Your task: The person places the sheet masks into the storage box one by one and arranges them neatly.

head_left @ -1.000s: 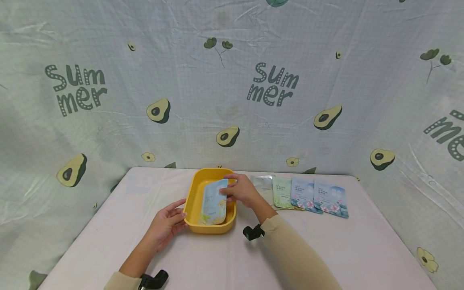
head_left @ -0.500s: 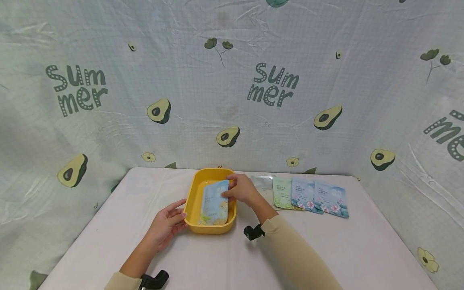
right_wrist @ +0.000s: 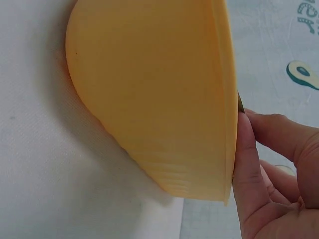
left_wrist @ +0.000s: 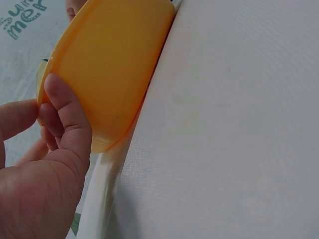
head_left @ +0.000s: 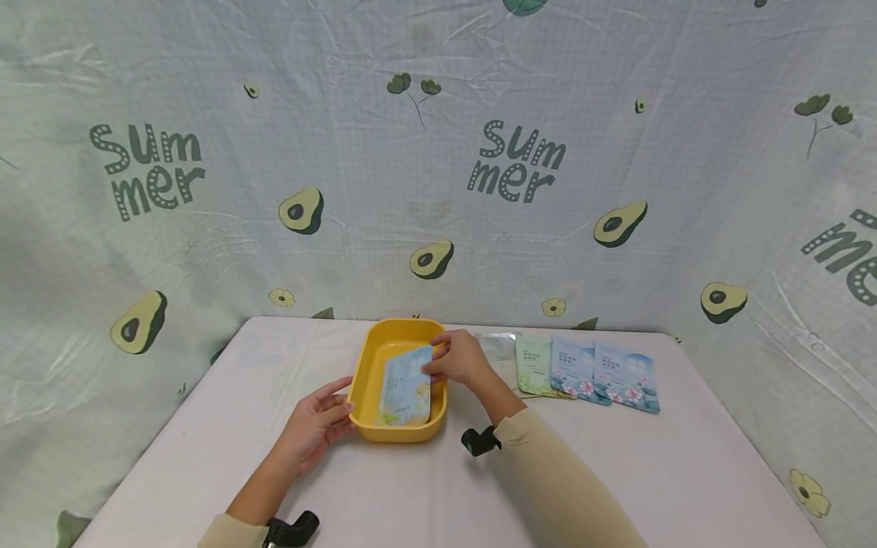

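Your right hand pinches with its fingertips the far right corner of a light blue flat packet with yellow flowers printed on it, and this packet lies tilted inside the yellow oval plastic tub, its near end down on the bottom and its far end leaning up toward your fingers. In the right wrist view your fingers are touching the rim of the tub from outside, curled over its edge. Your left hand rests at the near left corner of the same tub; its fingers are relaxed and almost straight, and they touch the outer wall without gripping it, which the left wrist view also shows, where the thumb presses lightly on the yellow side. Just beyond your right hand, on the side away from the tub, four more flat packets lie in an overlapping row on the white tablecloth: a silvery one, a pale green one, and two blue ones with pink flowers. Behind everything hangs a pale sheet printed with avocados.
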Motion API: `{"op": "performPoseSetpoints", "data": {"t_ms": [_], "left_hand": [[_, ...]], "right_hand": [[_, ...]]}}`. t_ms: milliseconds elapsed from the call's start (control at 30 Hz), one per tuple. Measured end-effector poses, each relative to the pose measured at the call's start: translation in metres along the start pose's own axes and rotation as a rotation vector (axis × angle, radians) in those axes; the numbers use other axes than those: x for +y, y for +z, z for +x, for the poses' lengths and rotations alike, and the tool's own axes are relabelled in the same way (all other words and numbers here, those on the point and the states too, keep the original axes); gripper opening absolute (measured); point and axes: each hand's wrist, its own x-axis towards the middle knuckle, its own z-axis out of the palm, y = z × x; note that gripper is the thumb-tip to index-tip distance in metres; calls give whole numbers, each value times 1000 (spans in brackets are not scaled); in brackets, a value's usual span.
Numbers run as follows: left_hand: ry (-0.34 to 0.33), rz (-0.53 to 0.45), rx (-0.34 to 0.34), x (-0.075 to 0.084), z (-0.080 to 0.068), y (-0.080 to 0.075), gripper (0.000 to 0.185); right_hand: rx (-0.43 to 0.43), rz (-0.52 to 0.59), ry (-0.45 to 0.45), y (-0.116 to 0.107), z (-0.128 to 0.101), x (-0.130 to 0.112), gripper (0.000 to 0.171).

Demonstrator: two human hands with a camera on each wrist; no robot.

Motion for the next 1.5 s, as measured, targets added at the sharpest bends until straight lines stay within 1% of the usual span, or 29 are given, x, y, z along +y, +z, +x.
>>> {"op": "performPoseSetpoints", "data": {"t_ms": [167,333,467,633,800,933,1033,1167,1333,1500], "left_hand": [[-11,5,6,0,0,1,59],[-7,8,3,0,0,1,59],[-6,13,6,0,0,1,60],[-3,14,2,0,0,1,61],[-4,10,9,0,1,1,60],[-14,21,26,0,1,1,59],[-15,28,25,0,1,1,59],[-13,28,23,1,2,2,59],[-17,35,24,2,1,2,58],[-11,41,13,0,1,1,59]], "right_hand": [[14,-39,7,0,-2,-1,56],[5,-103,8,-4,-5,-3,50],[-1,-118,4,-10,-8,-1,49],[10,-49,-14,-19,-15,12,48],[33,17,-36,-30,-28,28,50],[80,71,-32,-39,-36,42,47],[123,114,-38,-45,-41,55,45],[158,181,-78,-55,-46,71,48],[169,225,-122,-66,-52,85,52],[174,261,-120,-77,-58,96,53]]}}
